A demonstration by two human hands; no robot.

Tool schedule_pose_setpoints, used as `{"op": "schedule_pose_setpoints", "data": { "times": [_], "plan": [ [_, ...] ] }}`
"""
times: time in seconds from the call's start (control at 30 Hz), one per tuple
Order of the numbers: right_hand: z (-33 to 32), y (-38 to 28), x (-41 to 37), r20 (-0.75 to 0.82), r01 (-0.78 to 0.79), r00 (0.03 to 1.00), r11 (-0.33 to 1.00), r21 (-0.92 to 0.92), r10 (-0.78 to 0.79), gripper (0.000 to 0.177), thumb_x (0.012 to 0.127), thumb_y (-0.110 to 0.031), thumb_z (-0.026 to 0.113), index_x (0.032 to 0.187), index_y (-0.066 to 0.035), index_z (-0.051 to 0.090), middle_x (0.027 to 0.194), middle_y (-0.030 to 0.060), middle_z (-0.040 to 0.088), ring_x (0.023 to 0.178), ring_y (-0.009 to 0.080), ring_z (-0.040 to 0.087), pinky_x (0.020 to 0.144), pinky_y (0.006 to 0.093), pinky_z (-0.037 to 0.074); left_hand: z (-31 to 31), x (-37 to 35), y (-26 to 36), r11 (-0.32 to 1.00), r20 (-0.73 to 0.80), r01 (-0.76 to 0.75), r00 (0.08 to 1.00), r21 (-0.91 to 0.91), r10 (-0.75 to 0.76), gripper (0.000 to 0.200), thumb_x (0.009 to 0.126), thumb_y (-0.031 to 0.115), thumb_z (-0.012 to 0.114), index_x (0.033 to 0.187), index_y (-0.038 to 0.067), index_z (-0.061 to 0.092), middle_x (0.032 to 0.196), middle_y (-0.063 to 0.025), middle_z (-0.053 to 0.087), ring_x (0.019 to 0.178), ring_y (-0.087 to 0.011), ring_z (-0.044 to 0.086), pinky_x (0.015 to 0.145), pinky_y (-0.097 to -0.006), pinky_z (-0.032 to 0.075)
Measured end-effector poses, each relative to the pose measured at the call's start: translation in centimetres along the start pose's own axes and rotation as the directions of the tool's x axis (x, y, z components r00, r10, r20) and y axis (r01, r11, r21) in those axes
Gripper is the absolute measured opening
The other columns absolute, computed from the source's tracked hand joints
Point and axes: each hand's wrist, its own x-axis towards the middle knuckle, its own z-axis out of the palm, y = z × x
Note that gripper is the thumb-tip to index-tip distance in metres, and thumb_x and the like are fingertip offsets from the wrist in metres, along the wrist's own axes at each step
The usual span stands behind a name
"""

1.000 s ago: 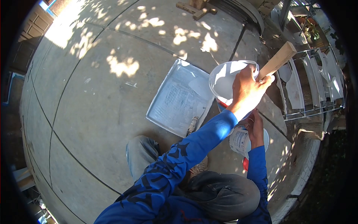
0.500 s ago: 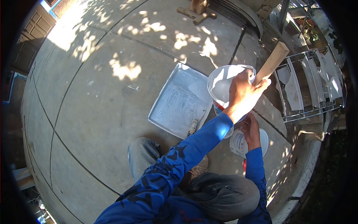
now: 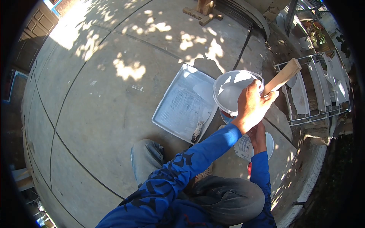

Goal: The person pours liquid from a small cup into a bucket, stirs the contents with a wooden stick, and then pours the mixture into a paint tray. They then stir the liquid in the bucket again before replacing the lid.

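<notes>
My left hand [image 3: 254,102] is closed around a flat wooden stick [image 3: 282,77], its fingers at the rim of a clear plastic paint bucket [image 3: 221,91]. White paint [image 3: 230,93] shows inside the bucket. My right hand [image 3: 258,137] is lower, against the bucket's underside, with its fingertips partly hidden behind my left wrist. To the left, a paint tray [image 3: 159,110] coated in pale paint lies on the floor. A small paint roller [image 3: 197,132] rests in its near right corner. Below my right hand stands a white labelled tub [image 3: 243,147].
A metal rack with white slats [image 3: 313,87] stands at the right. A wooden post foot [image 3: 203,16] and stacked curved sheets [image 3: 247,15] are at the back. The concrete floor [image 3: 95,125] has grooves and sun patches. My knees [image 3: 232,197] are close below the tray.
The bucket and my left hand have shifted slightly right and toward me. The stick's far end has dropped lower. My right hand has moved a little downward. The tray stays on the floor.
</notes>
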Motion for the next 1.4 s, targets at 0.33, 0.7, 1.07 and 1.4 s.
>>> {"op": "schedule_pose_setpoints", "data": {
  "times": [0.33, 0.7, 1.07, 1.4],
  "plan": [
    [-0.3, -1.9, -1.4, -0.032, 0.165, 0.986, 0.979, 0.117, -0.163, 0.039, 0.098, -0.039, 0.047, 0.116, -0.007, 0.060, 0.096, 0.0028, 0.064, 0.081, 0.0095, 0.058, 0.065, 0.0253, 0.044, 2.8, -3.4, 1.3, 0.999, -0.013, -0.022, 1.000, 0.046, 0.022, 0.041, 0.079, 0.030, 0.078, 0.091, 0.002, 0.050, 0.077, -0.0186, 0.063, 0.071, -0.0406, 0.064, 0.066, -0.0461, 0.050],
    [4.8, -3.0, -2.9, -0.169, 0.262, 0.958, 0.947, 0.184, -0.233, 0.040, 0.098, -0.039, 0.049, 0.116, -0.006, 0.061, 0.096, 0.0030, 0.065, 0.080, 0.0093, 0.058, 0.064, 0.0247, 0.044, 2.7, -3.6, 1.1, 0.999, -0.016, -0.022, 1.000, 0.023, 0.023, 0.041, 0.079, 0.029, 0.078, 0.090, 0.003, 0.048, 0.076, -0.0178, 0.062, 0.069, -0.0395, 0.063, 0.064, -0.0454, 0.049],
    [0.2, -2.3, -1.5, -0.107, 0.193, 0.973, 0.977, -0.092, -0.203, 0.035, 0.090, -0.034, 0.068, 0.107, -0.004, 0.064, 0.087, 0.0002, 0.062, 0.072, 0.0097, 0.058, 0.060, 0.0232, 0.043, -0.1, 1.4, -1.6, 0.999, -0.135, -0.016, 0.991, 0.034, 0.021, 0.042, 0.080, 0.028, 0.078, 0.072, 0.001, 0.047, 0.062, -0.0113, 0.051, 0.055, -0.0185, 0.047, 0.052, -0.0372, 0.040],
    [0.5, -3.7, -0.5, -0.234, 0.253, 0.912, 0.911, -0.327, -0.337, 0.039, 0.085, -0.033, 0.076, 0.105, -0.001, 0.065, 0.080, -0.0027, 0.058, 0.068, 0.0065, 0.051, 0.057, 0.0219, 0.040, -0.9, 3.2, -3.7, 0.997, -0.206, 0.073, 0.975, -0.036, -0.079, 0.048, 0.079, 0.030, 0.079, 0.064, 0.003, 0.043, 0.057, -0.0119, 0.050, 0.054, -0.0167, 0.048, 0.051, -0.0378, 0.040]
  ]
}}
